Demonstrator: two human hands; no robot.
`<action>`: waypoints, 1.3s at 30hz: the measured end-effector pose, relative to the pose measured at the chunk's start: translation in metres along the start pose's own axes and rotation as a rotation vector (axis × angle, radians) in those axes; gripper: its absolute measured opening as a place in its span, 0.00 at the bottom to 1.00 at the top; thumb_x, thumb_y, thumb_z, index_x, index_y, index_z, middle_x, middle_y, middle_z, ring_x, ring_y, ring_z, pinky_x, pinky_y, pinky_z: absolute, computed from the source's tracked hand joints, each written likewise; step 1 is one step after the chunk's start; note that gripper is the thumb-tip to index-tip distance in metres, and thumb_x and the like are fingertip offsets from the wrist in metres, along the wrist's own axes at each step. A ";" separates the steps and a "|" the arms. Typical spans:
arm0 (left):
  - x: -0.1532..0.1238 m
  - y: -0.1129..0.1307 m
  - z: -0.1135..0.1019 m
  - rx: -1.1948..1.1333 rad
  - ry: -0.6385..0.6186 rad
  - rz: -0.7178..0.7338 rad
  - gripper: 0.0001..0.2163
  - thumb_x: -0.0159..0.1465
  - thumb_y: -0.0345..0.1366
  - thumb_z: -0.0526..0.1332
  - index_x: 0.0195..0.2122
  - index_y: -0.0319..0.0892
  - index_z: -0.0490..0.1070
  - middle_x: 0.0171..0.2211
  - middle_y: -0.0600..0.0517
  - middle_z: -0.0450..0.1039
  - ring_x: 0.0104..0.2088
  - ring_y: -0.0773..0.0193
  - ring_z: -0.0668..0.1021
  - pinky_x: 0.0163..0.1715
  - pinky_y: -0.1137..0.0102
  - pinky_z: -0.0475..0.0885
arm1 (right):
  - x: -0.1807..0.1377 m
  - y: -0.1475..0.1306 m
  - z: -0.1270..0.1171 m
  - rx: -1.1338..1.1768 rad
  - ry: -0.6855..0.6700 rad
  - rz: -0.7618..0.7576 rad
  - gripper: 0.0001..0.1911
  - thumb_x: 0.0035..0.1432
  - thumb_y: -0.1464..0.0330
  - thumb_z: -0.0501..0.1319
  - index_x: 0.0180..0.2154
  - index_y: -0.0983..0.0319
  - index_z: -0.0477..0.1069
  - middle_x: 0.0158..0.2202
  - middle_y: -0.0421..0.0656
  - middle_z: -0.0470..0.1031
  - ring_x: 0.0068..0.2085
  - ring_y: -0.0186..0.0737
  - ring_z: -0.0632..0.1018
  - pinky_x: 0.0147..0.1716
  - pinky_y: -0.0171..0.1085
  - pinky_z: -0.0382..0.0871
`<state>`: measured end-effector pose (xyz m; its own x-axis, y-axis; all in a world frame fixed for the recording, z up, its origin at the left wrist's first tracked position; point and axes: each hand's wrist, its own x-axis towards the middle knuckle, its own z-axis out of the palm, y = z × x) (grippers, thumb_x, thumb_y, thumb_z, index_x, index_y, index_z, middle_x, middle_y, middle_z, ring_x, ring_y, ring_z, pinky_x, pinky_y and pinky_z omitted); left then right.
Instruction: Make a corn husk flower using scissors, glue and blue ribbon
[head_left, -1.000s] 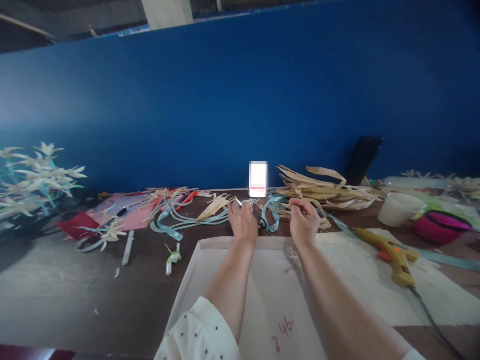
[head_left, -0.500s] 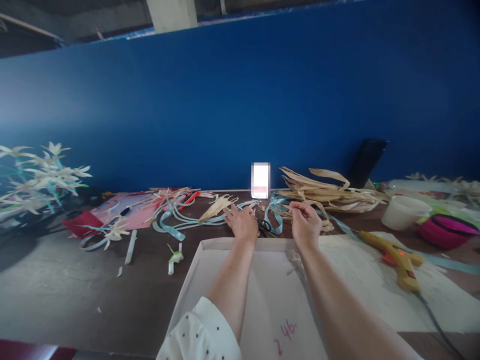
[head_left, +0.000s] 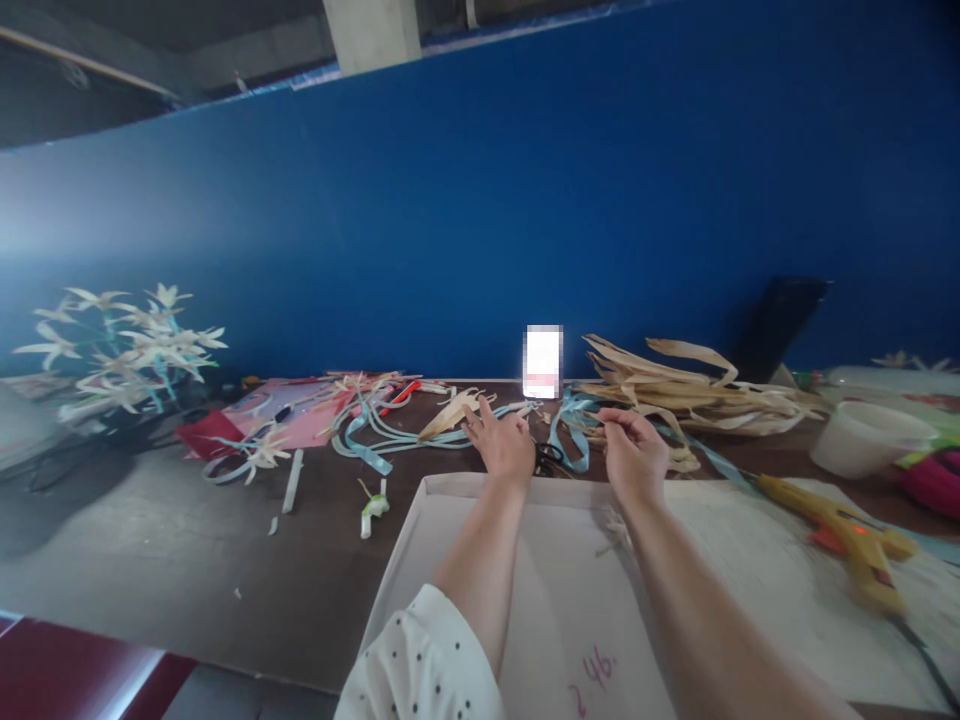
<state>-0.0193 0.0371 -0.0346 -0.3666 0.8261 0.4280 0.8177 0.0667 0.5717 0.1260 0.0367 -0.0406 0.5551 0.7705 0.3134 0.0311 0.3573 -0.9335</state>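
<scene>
My left hand [head_left: 501, 442] reaches over the far rim of a white box lid [head_left: 457, 490], its fingers spread. A pale dried husk piece [head_left: 452, 413] lies by its fingertips, and black-handled scissors [head_left: 550, 455] are partly hidden beside it. To the right, my right hand [head_left: 636, 458] is closed in a pinch. What its fingertips hold is too small to make out. Light blue ribbon [head_left: 576, 447] lies just left of these fingers. Behind them spreads a pile of dried husks [head_left: 697, 395].
A yellow glue gun [head_left: 847, 535] with a lit red light lies on paper [head_left: 739, 560] at right, near a white cup [head_left: 866, 438]. Husk flowers [head_left: 150, 345] stand at left. Light blue strands [head_left: 397, 440] and a bright screen [head_left: 542, 362] lie beyond the lid.
My view has turned a little left, so everything sits further right in the picture. Both hands keep nearly the same pose over the lid's far edge.
</scene>
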 end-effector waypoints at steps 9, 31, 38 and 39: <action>-0.010 0.013 -0.008 -0.081 0.097 0.333 0.09 0.63 0.33 0.51 0.32 0.41 0.70 0.50 0.45 0.66 0.52 0.56 0.66 0.52 0.59 0.62 | -0.002 -0.003 -0.002 -0.055 -0.023 0.020 0.11 0.44 0.68 0.58 0.32 0.62 0.75 0.26 0.43 0.76 0.25 0.38 0.74 0.25 0.35 0.66; -0.037 0.024 0.030 -0.110 -0.126 0.596 0.05 0.63 0.30 0.50 0.36 0.38 0.64 0.36 0.44 0.68 0.40 0.56 0.70 0.43 0.60 0.67 | 0.000 -0.026 0.012 0.084 0.092 -0.049 0.08 0.43 0.70 0.59 0.29 0.63 0.74 0.20 0.39 0.72 0.20 0.33 0.71 0.17 0.31 0.59; -0.039 0.023 0.026 -0.109 -0.130 0.633 0.06 0.63 0.29 0.50 0.35 0.38 0.65 0.35 0.44 0.68 0.39 0.57 0.69 0.42 0.61 0.68 | 0.009 -0.040 0.016 0.148 0.087 -0.063 0.07 0.43 0.71 0.59 0.29 0.61 0.74 0.21 0.38 0.71 0.21 0.33 0.71 0.15 0.29 0.57; -0.039 0.023 0.026 -0.107 -0.130 0.634 0.06 0.63 0.29 0.50 0.35 0.38 0.65 0.35 0.44 0.68 0.39 0.57 0.69 0.41 0.61 0.68 | 0.011 -0.043 0.017 0.156 0.086 -0.063 0.07 0.43 0.71 0.59 0.29 0.61 0.74 0.20 0.38 0.71 0.21 0.33 0.71 0.15 0.29 0.57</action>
<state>0.0252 0.0214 -0.0568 0.2338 0.7482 0.6208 0.8066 -0.5058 0.3058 0.1169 0.0387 0.0055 0.6250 0.6985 0.3486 -0.0569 0.4862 -0.8720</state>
